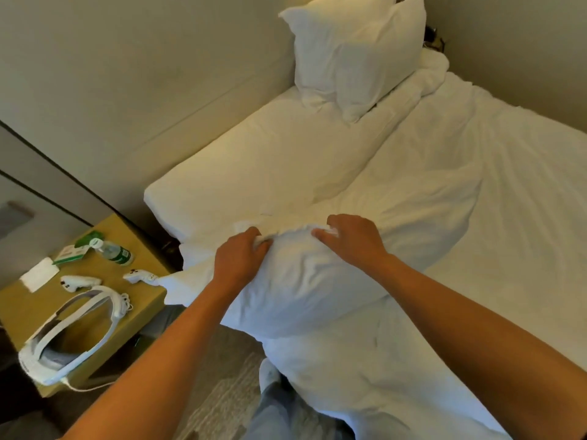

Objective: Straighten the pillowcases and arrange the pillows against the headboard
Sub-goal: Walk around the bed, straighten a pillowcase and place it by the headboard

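A white pillow (295,281) lies at the near edge of the bed, its case wrinkled. My left hand (239,257) is shut on the fabric along its far edge, towards the left. My right hand (352,238) pinches the same edge further right. Two more white pillows (352,55) stand upright against the beige headboard (158,74) at the far corner of the bed, one leaning in front of the other.
A white duvet (476,217) covers the right part of the bed, its rumpled edge folded back. To the left stands a yellow bedside table (19,303) holding a water bottle (112,250), two white controllers, a headset (73,335) and cards. My legs show below.
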